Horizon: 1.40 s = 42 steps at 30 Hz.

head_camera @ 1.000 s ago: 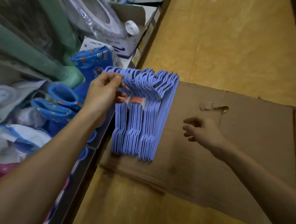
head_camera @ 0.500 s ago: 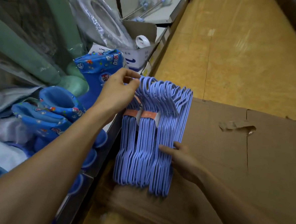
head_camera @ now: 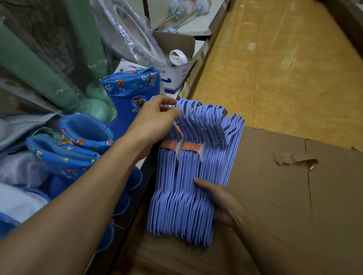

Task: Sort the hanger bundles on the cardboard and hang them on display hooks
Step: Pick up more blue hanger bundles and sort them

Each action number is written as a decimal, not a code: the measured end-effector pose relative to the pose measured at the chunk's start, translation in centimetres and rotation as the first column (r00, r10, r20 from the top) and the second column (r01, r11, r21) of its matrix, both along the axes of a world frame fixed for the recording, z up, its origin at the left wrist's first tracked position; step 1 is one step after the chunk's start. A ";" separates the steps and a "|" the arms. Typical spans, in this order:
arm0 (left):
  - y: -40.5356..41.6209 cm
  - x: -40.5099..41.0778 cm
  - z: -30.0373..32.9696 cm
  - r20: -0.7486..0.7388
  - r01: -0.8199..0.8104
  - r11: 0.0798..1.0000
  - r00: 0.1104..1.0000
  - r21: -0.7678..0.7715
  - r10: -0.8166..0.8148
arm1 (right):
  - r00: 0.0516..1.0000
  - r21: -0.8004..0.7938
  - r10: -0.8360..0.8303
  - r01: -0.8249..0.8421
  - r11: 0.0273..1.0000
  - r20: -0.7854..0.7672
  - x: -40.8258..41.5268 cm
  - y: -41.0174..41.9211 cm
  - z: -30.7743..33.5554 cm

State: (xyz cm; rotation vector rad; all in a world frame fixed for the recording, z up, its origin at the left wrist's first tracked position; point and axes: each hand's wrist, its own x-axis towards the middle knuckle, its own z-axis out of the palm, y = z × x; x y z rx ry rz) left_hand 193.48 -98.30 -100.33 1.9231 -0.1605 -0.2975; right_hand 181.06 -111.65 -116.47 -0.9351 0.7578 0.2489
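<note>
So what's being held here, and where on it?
The hanger bundles: left hand pinches the hook ends, right hand grips the lower side.

"LONG" on white box [head_camera: 173, 77]; other print & orange labels [head_camera: 189, 147] illegible

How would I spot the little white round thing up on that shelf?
Start at the blue cartoon-print boot by the left hand. Behind it stands a white carton with blue lettering. The round white gadget sits at its open top, the only small glossy disc with a red mark.
</note>
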 end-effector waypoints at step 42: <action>-18.5 -10.0 -2.8 -0.209 -0.045 0.975 0.978 -0.217 -0.002 | 0.956 -0.595 0.292 -0.251 0.763 -0.030 -12.0 -15.9 3.3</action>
